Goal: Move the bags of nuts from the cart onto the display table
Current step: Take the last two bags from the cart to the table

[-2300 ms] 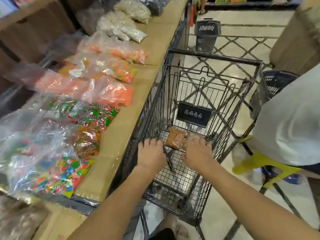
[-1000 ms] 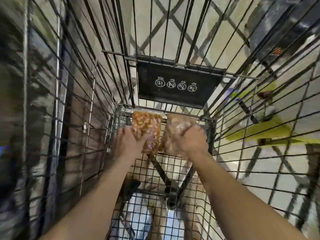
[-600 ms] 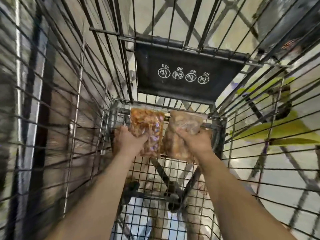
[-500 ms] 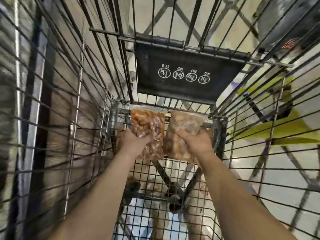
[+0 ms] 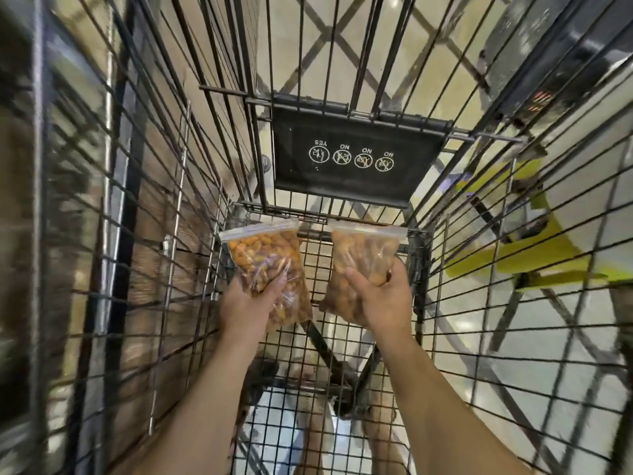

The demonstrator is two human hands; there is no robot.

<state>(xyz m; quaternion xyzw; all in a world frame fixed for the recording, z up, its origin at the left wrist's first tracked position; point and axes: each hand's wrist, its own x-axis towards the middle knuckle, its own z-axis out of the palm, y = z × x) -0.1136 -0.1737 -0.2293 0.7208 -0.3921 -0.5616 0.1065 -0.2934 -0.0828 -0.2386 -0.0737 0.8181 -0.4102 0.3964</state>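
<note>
Head view, looking down into a wire shopping cart (image 5: 180,186) from w/in its basket. Both bare forearms reached in from the near edge toward the far end.

The left hand (image 5: 245,303) gripped a clear zip-seal bag of orange-brown nuts (image 5: 265,255). The thumb lay across the front & the fingers curled behind, around the lower half. The right hand (image 5: 383,299) gripped a zip-seal bag of tan nuts (image 5: 359,252) the same way, thumb on the front & fingers wrapped round the right side.

Both bags stood roughly upright, seal strips at top. They were side by side but apart, w/ bare mesh showing btwn them. They were at the far end of the basket, just in front of its far wall. The orange-brown one was nearer the far-left corner, the tan one nearer the far-right corner. Whether their lower ends touched the mesh bottom could not be told.

Above the bags, on the far wall, hung a black panel (image 5: 356,193) w/ four small white round icons. These were marked YES, NO, NO, NO & read upside down. Through the right wall showed a yellow stool (image 5: 507,265), standing on a pale tiled floor (image 5: 342,46) w/ dark crossing lines. The left wall was blurred, w/ a brown surface behind it.
</note>
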